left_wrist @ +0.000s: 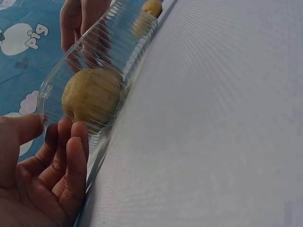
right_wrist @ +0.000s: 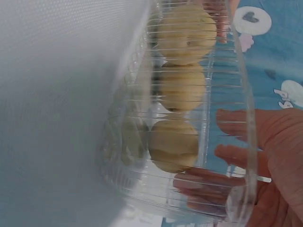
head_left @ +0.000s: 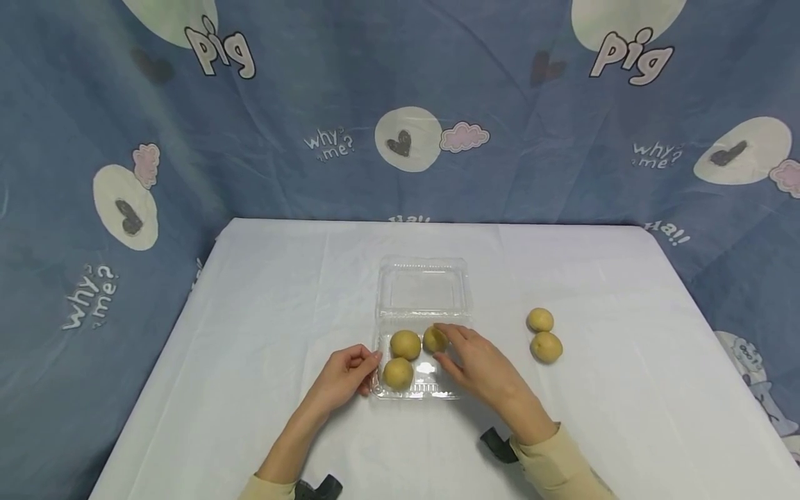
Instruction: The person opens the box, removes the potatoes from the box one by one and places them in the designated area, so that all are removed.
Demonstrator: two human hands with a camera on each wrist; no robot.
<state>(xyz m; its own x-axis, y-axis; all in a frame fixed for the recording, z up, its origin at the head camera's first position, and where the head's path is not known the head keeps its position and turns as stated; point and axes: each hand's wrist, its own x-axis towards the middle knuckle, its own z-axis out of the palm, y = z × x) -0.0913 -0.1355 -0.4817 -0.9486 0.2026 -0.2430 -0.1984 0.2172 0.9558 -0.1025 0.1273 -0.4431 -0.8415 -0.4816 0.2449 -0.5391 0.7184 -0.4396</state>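
Note:
A clear plastic clamshell box (head_left: 448, 389) lies on the table with its lid (head_left: 423, 288) folded back. My left hand (head_left: 350, 371) pinches the box's left rim between thumb and curled fingers. Inside the box, two round yellow fruits, a far one (head_left: 405, 344) and a near one (head_left: 398, 374), lie on the left. A third yellow fruit (head_left: 432, 339) sits beside them on the right. My right hand (head_left: 484, 364) reaches over the box wall, its fingers extended at this third fruit. In the right wrist view the thumb stands apart from that fruit (right_wrist: 173, 146).
Two more yellow fruits, one (head_left: 540, 319) behind the other (head_left: 546, 347), lie on the white tablecloth (head_left: 275, 298) to the right of the box. A blue printed curtain (head_left: 350, 76) hangs behind the table. Dark wrist mounts (head_left: 498, 444) sit below both hands.

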